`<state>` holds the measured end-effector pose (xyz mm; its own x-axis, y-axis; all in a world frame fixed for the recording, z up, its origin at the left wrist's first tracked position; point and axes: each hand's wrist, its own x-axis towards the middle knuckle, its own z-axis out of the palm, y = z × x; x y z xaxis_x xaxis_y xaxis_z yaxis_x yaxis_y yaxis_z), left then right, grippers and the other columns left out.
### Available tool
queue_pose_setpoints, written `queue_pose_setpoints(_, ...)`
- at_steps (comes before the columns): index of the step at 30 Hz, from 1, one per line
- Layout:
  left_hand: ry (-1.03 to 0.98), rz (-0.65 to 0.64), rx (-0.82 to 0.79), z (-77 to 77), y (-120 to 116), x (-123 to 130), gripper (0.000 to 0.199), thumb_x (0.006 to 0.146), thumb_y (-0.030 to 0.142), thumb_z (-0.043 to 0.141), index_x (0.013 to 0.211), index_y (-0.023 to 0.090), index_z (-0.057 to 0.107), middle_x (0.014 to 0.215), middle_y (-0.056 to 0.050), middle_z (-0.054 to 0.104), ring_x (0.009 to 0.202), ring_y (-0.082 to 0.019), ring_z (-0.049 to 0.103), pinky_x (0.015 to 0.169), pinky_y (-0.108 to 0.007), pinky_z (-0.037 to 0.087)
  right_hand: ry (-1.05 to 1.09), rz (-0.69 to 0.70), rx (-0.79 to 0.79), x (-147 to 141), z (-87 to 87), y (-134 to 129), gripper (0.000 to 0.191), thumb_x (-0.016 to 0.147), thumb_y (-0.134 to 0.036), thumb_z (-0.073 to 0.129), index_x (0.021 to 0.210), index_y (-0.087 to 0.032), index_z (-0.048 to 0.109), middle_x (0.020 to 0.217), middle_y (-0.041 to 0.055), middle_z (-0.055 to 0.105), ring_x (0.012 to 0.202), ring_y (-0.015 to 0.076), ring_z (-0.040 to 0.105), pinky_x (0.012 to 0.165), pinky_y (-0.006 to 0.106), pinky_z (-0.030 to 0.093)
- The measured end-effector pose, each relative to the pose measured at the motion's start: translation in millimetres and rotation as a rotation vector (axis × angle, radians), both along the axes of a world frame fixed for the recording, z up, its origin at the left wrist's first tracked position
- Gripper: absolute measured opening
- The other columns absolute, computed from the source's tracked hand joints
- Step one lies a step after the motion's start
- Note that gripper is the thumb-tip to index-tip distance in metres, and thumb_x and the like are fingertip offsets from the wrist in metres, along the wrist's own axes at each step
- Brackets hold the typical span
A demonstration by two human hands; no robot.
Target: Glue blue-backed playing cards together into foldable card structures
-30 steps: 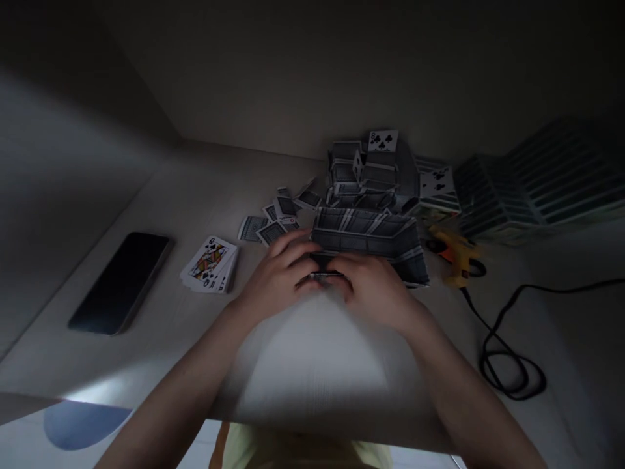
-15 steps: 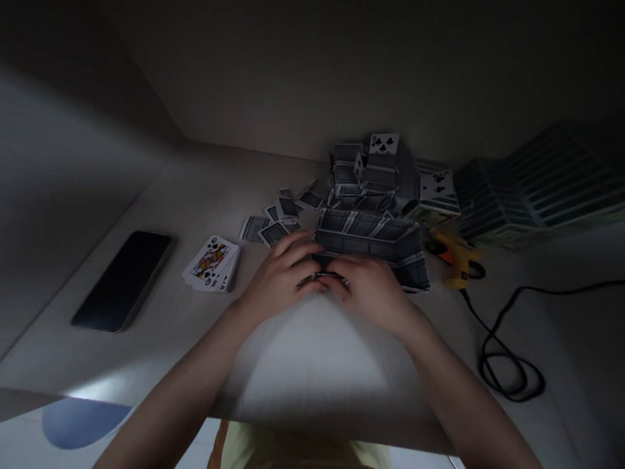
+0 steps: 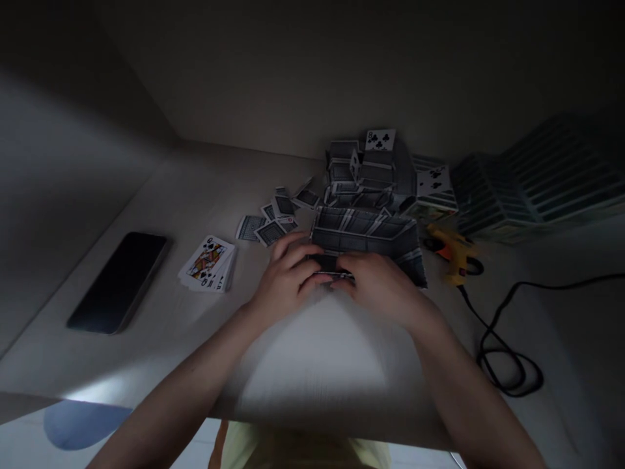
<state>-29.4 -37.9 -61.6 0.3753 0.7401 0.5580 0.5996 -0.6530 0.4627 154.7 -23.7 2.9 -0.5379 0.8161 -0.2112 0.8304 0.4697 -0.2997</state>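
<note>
Head view, forward and down

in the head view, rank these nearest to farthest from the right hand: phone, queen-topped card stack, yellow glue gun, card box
1. Card box, touching the right hand
2. Yellow glue gun, to its right
3. Queen-topped card stack, to its left
4. Phone, farthest left

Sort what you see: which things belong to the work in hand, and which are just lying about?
Seemingly in the work:
card box, its near edge in the left hand and right hand
loose cards and card stack
card structure behind the box
glue gun

Seemingly just lying about:
black phone
blue round thing, lower left
</note>
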Motion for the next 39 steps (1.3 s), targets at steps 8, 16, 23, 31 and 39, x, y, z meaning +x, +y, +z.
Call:
queue_pose_setpoints(8,-0.033,-0.001,0.024,-2.8,1.3,6.4,0.012,0.089,0.029,0.057,0.082,0.022,0.064,0.097,-0.001,0.070,0.123,-0.024,0.049,0.107,-0.052,0.036,0.019,0.009,0.022,1.8,-2.2,3.4,0.013,0.085,-0.028,0.059,0.080,-0.017,0.065,0.082,0.0047,0.069,0.073,0.0174,0.062,0.057,0.028,0.029)
queue_pose_setpoints(16,0.006,-0.068,0.035,-2.4,4.6,-1.2,0.019,0.088,0.036,0.057,0.079,0.020,0.061,0.108,-0.005,0.067,0.127,-0.026,0.045,0.105,-0.051,0.039,0.034,0.044,0.074,-0.8,-1.7,1.9,0.015,0.085,-0.016,0.051,0.077,-0.018,0.063,0.082,0.0024,0.066,0.076,0.0155,0.060,0.058,0.028,0.026)
queue_pose_setpoints(23,0.060,-0.064,0.045,-4.1,5.5,-6.5,0.022,0.080,0.041,0.067,0.084,0.020,0.060,0.119,-0.006,0.062,0.129,-0.028,0.039,0.105,-0.051,0.039,-0.014,0.022,0.098,-0.1,-6.4,3.2,0.010,0.082,-0.021,0.054,0.084,-0.018,0.063,0.086,0.0035,0.066,0.073,0.0167,0.060,0.057,0.028,0.027)
queue_pose_setpoints(31,0.051,-0.069,0.035,-6.1,6.3,-7.4,0.020,0.081,0.039,0.066,0.084,0.021,0.060,0.119,-0.005,0.061,0.129,-0.028,0.039,0.105,-0.050,0.039,-0.022,0.021,0.072,-0.6,-5.9,2.7,0.010,0.082,-0.021,0.055,0.087,-0.018,0.063,0.090,0.0034,0.068,0.076,0.0168,0.062,0.058,0.028,0.029)
queue_pose_setpoints(39,0.052,-0.082,0.064,-4.9,6.1,-8.6,0.017,0.084,0.037,0.064,0.085,0.020,0.060,0.119,-0.005,0.061,0.129,-0.028,0.040,0.106,-0.048,0.039,-0.032,0.048,0.064,-2.9,-3.9,2.2,0.016,0.086,-0.022,0.049,0.091,-0.019,0.064,0.095,0.0029,0.069,0.085,0.0182,0.063,0.060,0.028,0.031)
